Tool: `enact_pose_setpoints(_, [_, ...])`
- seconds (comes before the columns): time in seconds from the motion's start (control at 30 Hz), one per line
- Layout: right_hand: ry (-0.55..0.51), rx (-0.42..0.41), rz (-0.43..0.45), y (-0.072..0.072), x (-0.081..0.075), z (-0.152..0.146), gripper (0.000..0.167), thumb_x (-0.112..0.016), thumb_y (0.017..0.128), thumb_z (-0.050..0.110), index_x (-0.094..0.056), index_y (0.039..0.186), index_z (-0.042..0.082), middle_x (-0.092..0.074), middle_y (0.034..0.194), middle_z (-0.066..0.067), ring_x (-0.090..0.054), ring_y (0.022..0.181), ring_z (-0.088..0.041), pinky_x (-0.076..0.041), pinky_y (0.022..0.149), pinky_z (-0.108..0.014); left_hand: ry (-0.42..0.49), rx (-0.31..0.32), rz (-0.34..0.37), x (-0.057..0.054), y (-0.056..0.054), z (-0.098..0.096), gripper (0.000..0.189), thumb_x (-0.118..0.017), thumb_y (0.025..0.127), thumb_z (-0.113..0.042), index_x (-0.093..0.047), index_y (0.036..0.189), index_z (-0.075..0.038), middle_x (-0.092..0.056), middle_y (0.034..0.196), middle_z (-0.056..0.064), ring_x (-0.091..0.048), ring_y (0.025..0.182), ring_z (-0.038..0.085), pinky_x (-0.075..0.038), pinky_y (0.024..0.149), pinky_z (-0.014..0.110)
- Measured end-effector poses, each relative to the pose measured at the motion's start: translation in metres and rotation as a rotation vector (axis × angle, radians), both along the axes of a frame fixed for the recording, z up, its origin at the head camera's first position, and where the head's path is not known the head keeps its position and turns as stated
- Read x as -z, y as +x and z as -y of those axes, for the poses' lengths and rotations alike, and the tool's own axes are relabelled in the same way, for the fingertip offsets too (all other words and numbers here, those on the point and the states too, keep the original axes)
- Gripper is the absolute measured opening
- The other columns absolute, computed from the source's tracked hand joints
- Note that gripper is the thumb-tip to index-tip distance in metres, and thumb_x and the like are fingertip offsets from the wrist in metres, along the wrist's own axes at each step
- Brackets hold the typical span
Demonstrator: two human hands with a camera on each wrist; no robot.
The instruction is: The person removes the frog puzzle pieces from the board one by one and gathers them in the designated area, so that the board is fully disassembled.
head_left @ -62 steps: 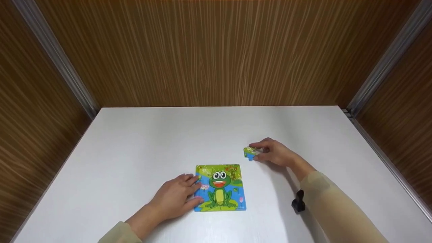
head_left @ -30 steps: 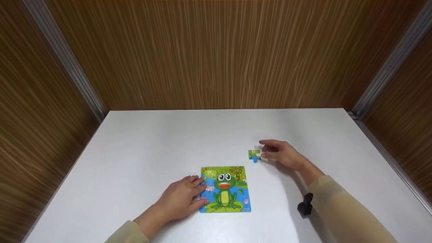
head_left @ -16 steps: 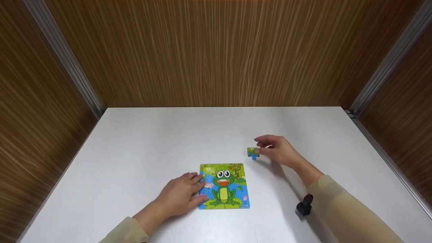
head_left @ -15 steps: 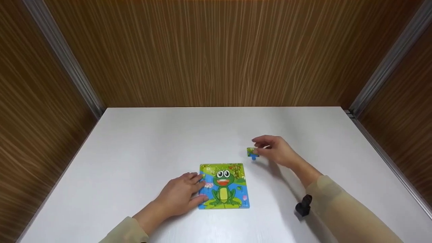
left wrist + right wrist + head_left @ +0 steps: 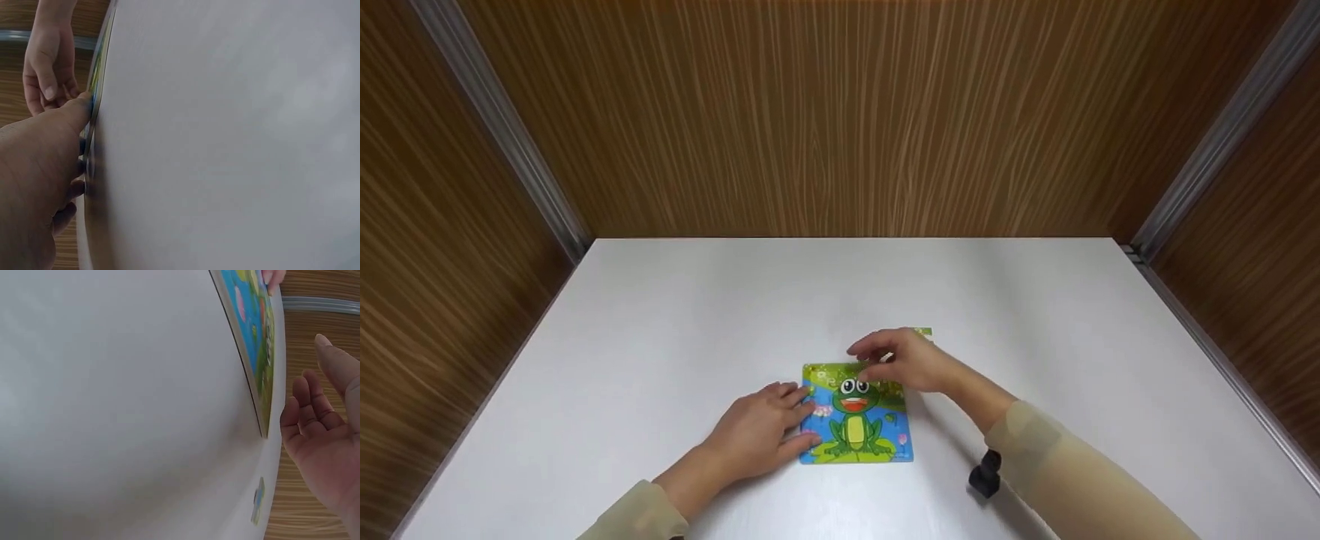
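A: ok so what's new here?

B: The right hand (image 5: 919, 366) has come off the loose puzzle piece (image 5: 257, 500) and over the frog board (image 5: 855, 431). The piece isn't riding along, it's lying on the worktop (image 5: 720, 300) just past the board's top right corner, half hidden by that hand in the head view.

A: so nothing's going in yet?

B: Nope. I'd read it as attention switching to the board, with that piece parked outside it.

A: you sure the right hand isn't carrying something?

B: Right wrist view shows bent fingers, thumb standing well apart, and I can't see anything between them. Looks released to me. It hangs over the board's upper right, palm turned inward, and there's a gap to the board in that view.

A: and the left?

B: The left hand (image 5: 761, 435) is still at the board's left edge, fingers extended, tips and thumb resting on the surface. More steadying than gripping imo. The board lies flat, frog upright as the wearer sees it.
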State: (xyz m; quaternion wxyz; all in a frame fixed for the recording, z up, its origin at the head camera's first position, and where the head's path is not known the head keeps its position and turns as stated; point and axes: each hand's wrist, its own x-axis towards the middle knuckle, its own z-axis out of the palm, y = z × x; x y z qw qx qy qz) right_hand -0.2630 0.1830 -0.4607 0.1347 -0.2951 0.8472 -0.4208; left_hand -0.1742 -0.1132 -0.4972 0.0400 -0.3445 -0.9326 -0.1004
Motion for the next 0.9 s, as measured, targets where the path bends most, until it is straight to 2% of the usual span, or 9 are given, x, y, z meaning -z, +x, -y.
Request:
enact_pose_setpoints(0.2, [0.004, -0.005, 0.055, -0.002, 0.013, 0.005, 0.04, -0.081, 0.096, 0.017, -0.073, 0.134, 0.01, -0.073, 0.121, -0.006, -0.061, 0.1, -0.02, -0.054, 0.091, -0.034, 0.014, 0.001, -0.004, 0.001, -0.001, -0.001, 0.059, -0.058, 0.106, -0.055, -0.07, 0.142, -0.009, -0.063, 0.149, 0.012, -0.058, 0.138, 0.034, -0.052, 0.109, 0.053])
enact_pose_setpoints(0.43, [0.033, -0.014, 0.086, 0.002, 0.017, 0.009, 0.045, -0.084, 0.093, 0.017, -0.072, 0.137, 0.014, -0.068, 0.123, -0.003, -0.056, 0.102, -0.022, -0.049, 0.092, -0.036, 0.008, 0.004, -0.006, 0.001, -0.001, 0.0, 0.059, -0.058, 0.107, -0.054, -0.069, 0.142, -0.009, -0.063, 0.149, 0.012, -0.058, 0.138, 0.033, -0.05, 0.111, 0.052])
enact_pose_setpoints(0.77, [0.064, -0.04, 0.08, 0.006, 0.019, 0.014, 0.045, -0.083, 0.094, 0.013, -0.073, 0.137, 0.017, -0.061, 0.129, -0.002, -0.055, 0.114, -0.022, -0.047, 0.107, -0.046, 0.01, 0.013, -0.012, 0.0, 0.0, 0.001, 0.06, -0.057, 0.107, -0.054, -0.069, 0.143, -0.008, -0.062, 0.149, 0.012, -0.057, 0.14, 0.033, -0.047, 0.114, 0.051])
enact_pose_setpoints(0.9, [0.093, -0.051, 0.088, 0.006, 0.018, 0.015, 0.045, -0.082, 0.095, 0.013, -0.073, 0.138, 0.019, -0.06, 0.13, -0.001, -0.055, 0.116, -0.022, -0.047, 0.108, -0.046, 0.009, 0.003, -0.004, 0.002, 0.001, 0.001, 0.06, -0.057, 0.107, -0.055, -0.068, 0.143, -0.009, -0.062, 0.149, 0.011, -0.056, 0.14, 0.033, -0.046, 0.115, 0.051])
